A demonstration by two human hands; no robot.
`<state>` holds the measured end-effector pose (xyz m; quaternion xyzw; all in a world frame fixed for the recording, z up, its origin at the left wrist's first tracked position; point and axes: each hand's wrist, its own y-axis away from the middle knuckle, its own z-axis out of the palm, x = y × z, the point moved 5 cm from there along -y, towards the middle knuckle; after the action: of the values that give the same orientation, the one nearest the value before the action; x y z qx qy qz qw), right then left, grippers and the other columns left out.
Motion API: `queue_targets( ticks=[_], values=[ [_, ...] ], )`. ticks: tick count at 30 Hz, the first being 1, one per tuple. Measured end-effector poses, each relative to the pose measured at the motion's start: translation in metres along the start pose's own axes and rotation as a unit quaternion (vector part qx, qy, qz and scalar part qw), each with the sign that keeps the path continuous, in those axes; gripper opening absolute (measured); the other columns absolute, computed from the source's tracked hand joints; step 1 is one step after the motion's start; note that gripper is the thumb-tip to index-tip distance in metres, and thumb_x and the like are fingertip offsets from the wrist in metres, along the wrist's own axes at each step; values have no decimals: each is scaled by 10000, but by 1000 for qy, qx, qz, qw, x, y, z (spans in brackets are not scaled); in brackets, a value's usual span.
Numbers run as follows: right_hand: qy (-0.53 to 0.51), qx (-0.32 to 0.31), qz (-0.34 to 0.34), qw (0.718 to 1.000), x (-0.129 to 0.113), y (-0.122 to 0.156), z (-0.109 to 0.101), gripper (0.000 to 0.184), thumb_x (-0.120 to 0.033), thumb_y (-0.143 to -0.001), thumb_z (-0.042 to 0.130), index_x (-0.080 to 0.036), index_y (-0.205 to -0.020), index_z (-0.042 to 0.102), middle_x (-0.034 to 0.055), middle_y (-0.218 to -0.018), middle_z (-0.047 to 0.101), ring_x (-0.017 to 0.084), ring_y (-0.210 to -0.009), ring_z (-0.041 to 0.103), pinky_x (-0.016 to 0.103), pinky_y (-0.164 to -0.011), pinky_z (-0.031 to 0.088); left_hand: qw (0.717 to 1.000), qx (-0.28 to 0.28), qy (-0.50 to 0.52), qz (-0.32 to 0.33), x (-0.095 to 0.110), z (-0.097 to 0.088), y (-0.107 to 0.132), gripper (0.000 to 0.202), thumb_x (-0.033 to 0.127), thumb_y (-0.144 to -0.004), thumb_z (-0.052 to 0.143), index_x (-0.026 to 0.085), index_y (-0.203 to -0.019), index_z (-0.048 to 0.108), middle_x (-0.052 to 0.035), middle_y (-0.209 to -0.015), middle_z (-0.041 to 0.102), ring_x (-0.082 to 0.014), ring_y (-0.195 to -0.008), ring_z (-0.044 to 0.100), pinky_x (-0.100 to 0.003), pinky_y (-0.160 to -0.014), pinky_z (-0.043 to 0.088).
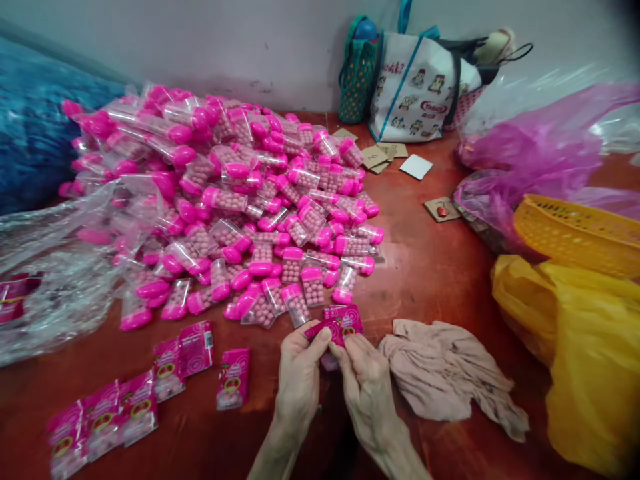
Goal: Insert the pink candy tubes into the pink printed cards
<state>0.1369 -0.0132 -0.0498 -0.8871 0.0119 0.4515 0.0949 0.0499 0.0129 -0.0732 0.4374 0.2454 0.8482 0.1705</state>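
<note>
My left hand [299, 377] and my right hand [367, 383] meet at the near middle of the red table [440, 267]. Together they pinch a small pink candy container with a pink printed label [336, 325] around it. Just beyond my fingers rises a big pile of clear candy containers with pink caps [240, 200], filled with small pink balls. Several labelled pink packs [233, 378] lie flat to the left of my left hand. More of these finished packs [103, 417] lie in a row near the lower left.
A crumpled beige cloth [450, 377] lies right of my hands. Yellow plastic bag [590, 347], orange basket [580, 233] and pink plastic sheeting [540, 147] fill the right side. Clear plastic wrap [50, 280] lies left. Tote bags [415, 80] stand at the back wall, with cardboard scraps [383, 157] nearby.
</note>
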Motion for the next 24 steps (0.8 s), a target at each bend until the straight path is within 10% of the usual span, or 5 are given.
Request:
queue_targets(
  ticks=[12,17,24],
  values=[
    [-39,2,7,999,16,18,-26,363,-398,-929,327,-179,-711,518,25,-653,539,154,-619,503,257,-550,381,999,18,35,-28,-2,1,1,158,154,-580,758,117,-706,670,-18,-627,661,-97,-571,575,-214,-609,478],
    [148,71,-59,985,54,47,-62,106,-169,-878,464,-170,-902,568,54,-780,616,177,-742,559,297,-706,423,997,64,34,14,8,-8,-3,206,199,-508,800,105,-649,683,-11,-537,638,-90,-504,556,-169,-486,457],
    [248,123,-37,960,92,4,-94,202,-192,-888,393,-154,-944,583,113,-902,621,247,-887,545,440,-838,411,997,61,36,22,5,-6,5,152,211,-563,773,126,-641,676,-3,-548,643,-83,-458,537,-171,-424,437]
  ],
)
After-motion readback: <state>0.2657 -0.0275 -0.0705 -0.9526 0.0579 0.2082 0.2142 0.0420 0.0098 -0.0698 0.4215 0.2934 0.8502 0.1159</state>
